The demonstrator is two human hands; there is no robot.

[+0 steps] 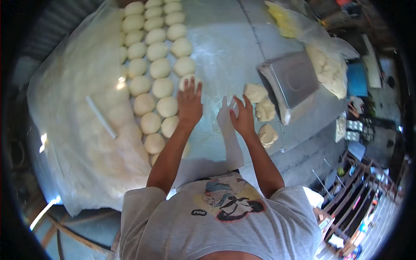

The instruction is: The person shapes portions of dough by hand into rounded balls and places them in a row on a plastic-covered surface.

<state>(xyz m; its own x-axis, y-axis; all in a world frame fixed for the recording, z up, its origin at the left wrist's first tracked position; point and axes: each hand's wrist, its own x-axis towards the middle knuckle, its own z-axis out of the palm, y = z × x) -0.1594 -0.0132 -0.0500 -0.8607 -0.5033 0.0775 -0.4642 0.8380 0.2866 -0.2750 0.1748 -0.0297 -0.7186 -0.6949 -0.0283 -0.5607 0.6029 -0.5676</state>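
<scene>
My left hand [190, 106] lies with its fingers stretched over a pale round dough ball [196, 79] at the right edge of several rows of dough balls [162, 88]. The fingers and palm hide much of that ball. To the right, my right hand [243, 118] hovers over or rests on the metal tabletop [216, 47], its fingers apart and nothing in them. Beside its fingertips sit rough dough pieces: a blocky one [255, 92], a lumpy one [265, 110] and a nearer one [268, 135].
A scale with a flat metal plate [295, 79] stands at right. Behind it is a large dough mass [327, 71] with plastic around it. A clear plastic sheet [78, 130] covers the table's left, with a white rod [101, 117] on it. A wooden rack [355, 190] stands lower right.
</scene>
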